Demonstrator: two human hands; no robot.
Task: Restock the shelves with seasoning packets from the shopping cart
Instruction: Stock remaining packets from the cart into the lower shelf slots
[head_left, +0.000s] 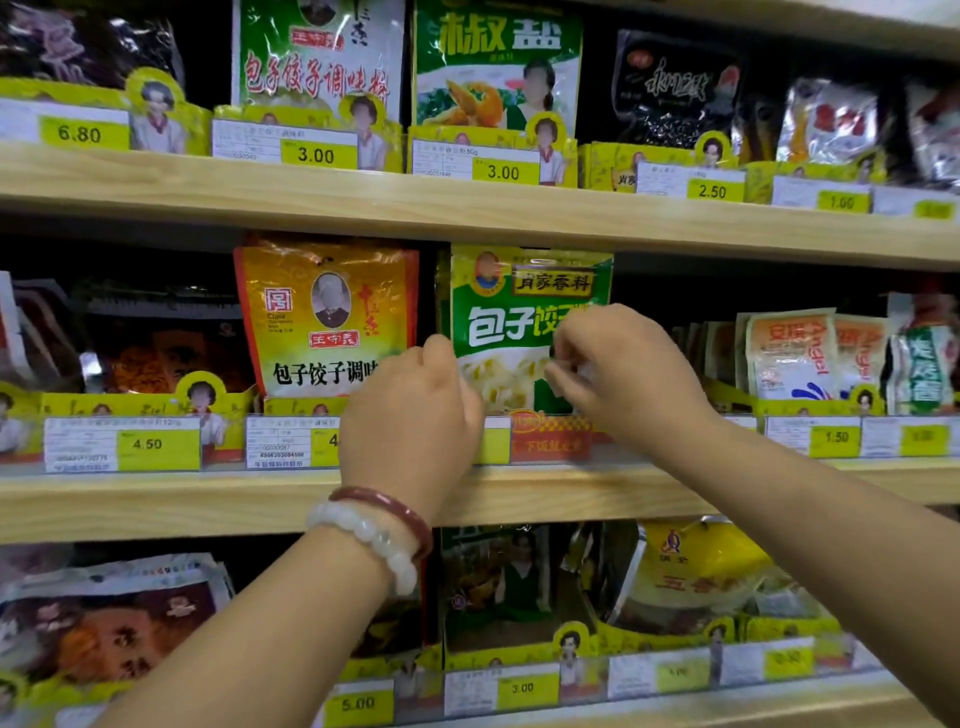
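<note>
Wooden shelves (467, 208) are filling the whole view, three tiers of them, packed with seasoning packs behind yellow price tags (148, 444). On the middle tier, both hands are working on a green packet (514, 322) standing upright just beside an orange packet (327, 317). It looks like they are seating it in its slot so the label faces out and the stack sits straight.

Left hand (415, 410) is reaching up from below, wrist bent back, wearing two bracelets (384, 535), fingers curled against the packet's lower left edge, seemingly gripping it there. Right hand (618, 374) is coming in from the right with the forearm angled up, fingertips pinching at the packet's face near its middle. That part is blurred, so I'm judging the pinch, not swearing to it.

No cart is showing from this angle, so the remaining stock is out of sight.
</note>
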